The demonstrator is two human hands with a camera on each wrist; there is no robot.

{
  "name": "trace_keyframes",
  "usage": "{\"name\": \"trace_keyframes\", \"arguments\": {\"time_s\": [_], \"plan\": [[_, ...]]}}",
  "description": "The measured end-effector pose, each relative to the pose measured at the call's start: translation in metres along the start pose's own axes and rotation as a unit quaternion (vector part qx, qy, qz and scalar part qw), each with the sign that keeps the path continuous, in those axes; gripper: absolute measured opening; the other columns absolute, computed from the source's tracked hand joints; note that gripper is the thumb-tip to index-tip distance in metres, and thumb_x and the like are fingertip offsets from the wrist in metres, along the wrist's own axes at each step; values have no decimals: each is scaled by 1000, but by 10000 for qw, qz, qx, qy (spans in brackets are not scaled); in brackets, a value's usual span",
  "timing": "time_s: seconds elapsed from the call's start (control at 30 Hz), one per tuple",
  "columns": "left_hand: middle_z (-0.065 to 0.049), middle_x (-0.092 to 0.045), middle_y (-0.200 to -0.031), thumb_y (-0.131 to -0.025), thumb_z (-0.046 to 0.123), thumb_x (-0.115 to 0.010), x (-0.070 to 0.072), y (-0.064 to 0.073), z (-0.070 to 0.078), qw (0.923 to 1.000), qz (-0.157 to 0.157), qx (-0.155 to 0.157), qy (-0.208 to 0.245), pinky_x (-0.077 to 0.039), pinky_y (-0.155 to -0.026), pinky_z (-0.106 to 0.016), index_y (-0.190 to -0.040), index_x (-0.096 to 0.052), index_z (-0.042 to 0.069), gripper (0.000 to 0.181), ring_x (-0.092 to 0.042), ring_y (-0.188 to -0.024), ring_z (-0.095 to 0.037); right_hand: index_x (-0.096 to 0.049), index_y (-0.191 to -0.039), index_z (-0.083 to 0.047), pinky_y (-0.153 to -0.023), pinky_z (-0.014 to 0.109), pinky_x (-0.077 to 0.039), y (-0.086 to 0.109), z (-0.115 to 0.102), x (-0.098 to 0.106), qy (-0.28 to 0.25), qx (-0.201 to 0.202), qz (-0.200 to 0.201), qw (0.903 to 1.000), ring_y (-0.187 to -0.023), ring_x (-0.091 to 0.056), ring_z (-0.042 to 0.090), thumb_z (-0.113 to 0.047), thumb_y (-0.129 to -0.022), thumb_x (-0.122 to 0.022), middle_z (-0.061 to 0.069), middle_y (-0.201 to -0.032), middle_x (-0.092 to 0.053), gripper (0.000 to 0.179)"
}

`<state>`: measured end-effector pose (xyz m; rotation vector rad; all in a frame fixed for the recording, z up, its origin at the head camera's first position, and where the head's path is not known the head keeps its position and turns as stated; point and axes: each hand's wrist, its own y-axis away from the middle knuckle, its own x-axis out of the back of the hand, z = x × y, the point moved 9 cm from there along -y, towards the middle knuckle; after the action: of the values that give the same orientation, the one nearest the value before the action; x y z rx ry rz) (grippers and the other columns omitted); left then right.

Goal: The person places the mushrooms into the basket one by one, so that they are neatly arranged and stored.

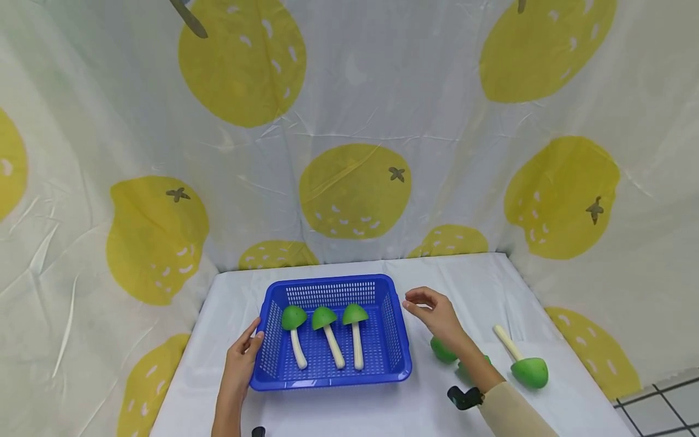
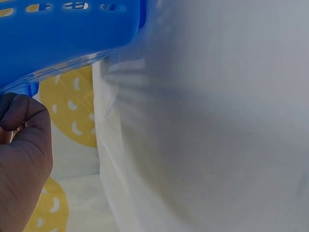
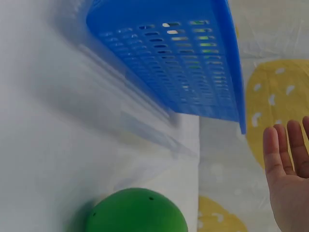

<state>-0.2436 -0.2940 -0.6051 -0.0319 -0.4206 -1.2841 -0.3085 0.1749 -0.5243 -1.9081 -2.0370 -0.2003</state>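
Observation:
A blue plastic basket [image 1: 327, 382] with slotted walls is in the middle of the table. Inside it, side by side with caps toward the back, lie three toy mushrooms [image 1: 355, 312] with green caps and pale stems. My left hand [image 1: 242, 358] holds the basket's left rim between thumb and fingers; the left wrist view shows those fingers curled at the edge. Just off the right rim, my right hand [image 1: 434, 312] hovers with loosely bent fingers and nothing in them. Under the right forearm, green caps [image 1: 443, 350] are partly hidden.
Another green-capped mushroom [image 1: 528, 371] lies to the right of the right forearm, its stem pointing back. A white cloth [image 1: 191, 370] covers the table. Lemon-print curtains [image 1: 355, 191] hang behind it and on both sides.

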Motion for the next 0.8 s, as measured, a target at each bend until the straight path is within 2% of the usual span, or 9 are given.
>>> {"name": "trace_keyframes", "arguments": {"time_s": [0.43, 0.8], "plan": [[-11, -56, -108, -105, 50, -55, 0, 1, 1, 9999, -29, 80, 115, -47, -81, -26, -156, -46, 33, 55, -53, -99, -22, -70, -118, -8, -87, 14, -51, 5, 20, 60, 579, 58, 331, 9978, -101, -63, -4, -31, -98, -72, 13, -115, -72, 31], [-10, -58, -108, -106, 44, -55, 0, 0, 0, 9996, -51, 148, 216, -49, -81, -26, -156, -47, 33, 51, -55, -99, -21, -68, -122, -7, -84, 11, -49, 23, 44, 107, 1038, -181, 556, 9929, -98, -61, -10, -34, -99, -70, 12, -114, -73, 35]]}}
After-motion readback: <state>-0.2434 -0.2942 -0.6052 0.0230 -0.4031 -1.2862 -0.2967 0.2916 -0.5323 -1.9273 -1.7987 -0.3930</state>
